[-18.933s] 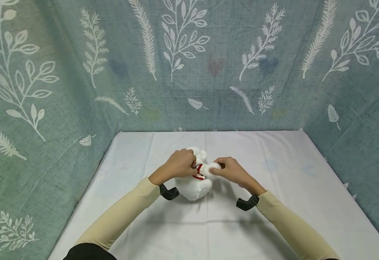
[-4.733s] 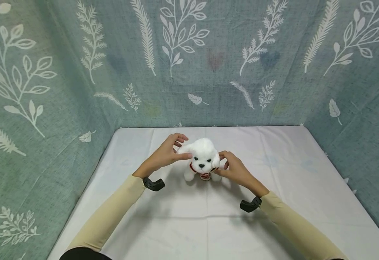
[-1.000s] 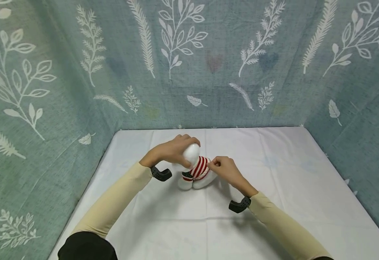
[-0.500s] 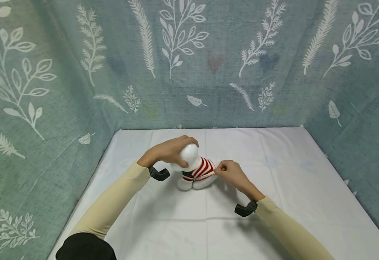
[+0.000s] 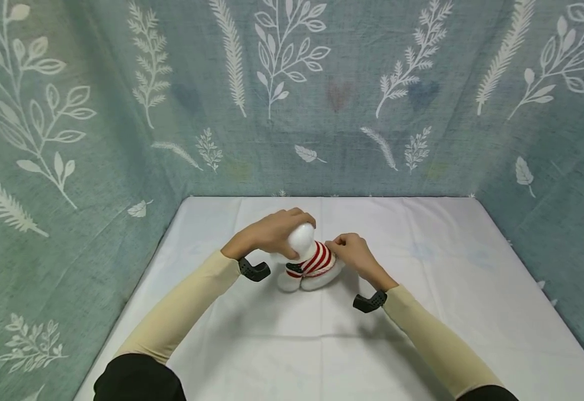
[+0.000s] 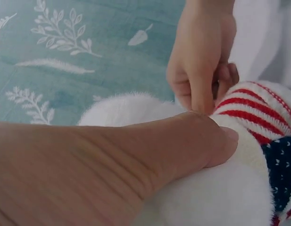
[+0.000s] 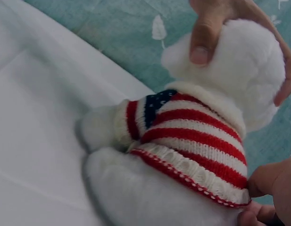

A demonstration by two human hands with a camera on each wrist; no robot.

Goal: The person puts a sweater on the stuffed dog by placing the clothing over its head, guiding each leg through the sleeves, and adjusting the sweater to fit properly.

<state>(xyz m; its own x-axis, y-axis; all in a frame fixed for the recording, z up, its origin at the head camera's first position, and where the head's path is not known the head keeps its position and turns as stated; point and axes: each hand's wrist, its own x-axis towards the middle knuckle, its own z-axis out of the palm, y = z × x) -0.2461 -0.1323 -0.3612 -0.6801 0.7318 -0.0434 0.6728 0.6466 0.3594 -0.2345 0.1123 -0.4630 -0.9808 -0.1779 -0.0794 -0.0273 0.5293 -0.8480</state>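
Note:
A white plush dog (image 7: 131, 188) sits on the white-covered table, side-on, its head (image 5: 302, 238) toward the left. It wears a red-and-white striped knit sweater (image 7: 197, 136) with a dark blue, white-flecked part near the front leg. My left hand (image 5: 274, 233) grips the head from above, thumb on one side and fingers over the other. At the sweater's rear hem, my right hand (image 5: 354, 252) pinches the knit between thumb and fingers, as the right wrist view shows at its lower right edge. The dog's face is hidden.
The white cloth (image 5: 251, 356) covers the table. A green-blue curtain (image 5: 342, 150) with white leaf prints hangs behind and on both sides. Each wrist bears a black camera band.
Earlier the dog lay down with both hands at the sweater, then stood facing me. It has since turned sideways. Over the last half second my right hand rises slightly at the sweater's back.

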